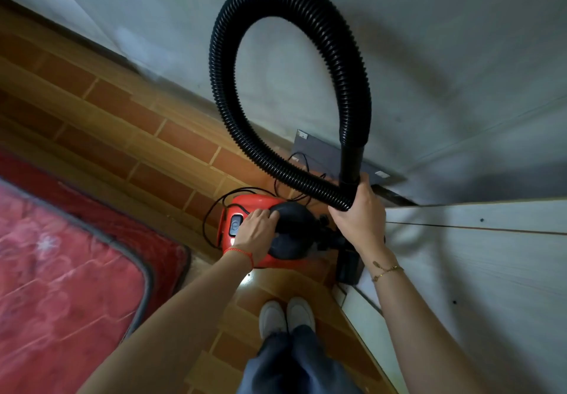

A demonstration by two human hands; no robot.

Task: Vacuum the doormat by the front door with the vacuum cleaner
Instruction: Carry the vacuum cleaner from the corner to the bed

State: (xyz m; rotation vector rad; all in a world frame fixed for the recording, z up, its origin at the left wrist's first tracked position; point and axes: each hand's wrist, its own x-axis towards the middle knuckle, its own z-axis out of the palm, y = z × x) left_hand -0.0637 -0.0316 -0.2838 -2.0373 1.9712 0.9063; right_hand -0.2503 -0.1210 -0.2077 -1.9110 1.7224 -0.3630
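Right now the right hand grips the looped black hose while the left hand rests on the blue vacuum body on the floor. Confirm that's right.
One detail is off: the vacuum body is red, not blue, as the head view shows. The rest holds: the right hand grips the looped black hose, and the left hand rests on the vacuum body on the floor.

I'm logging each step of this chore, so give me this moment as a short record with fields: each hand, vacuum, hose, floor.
left hand: rests on top of the vacuum, beside its power button
right hand: grips two runs of the hose together
vacuum: red and black, on the floor by the wall
hose: black, ribbed, held up in a tall loop
cord: black, loose beside the vacuum
floor: brown tile pattern; red mat at left
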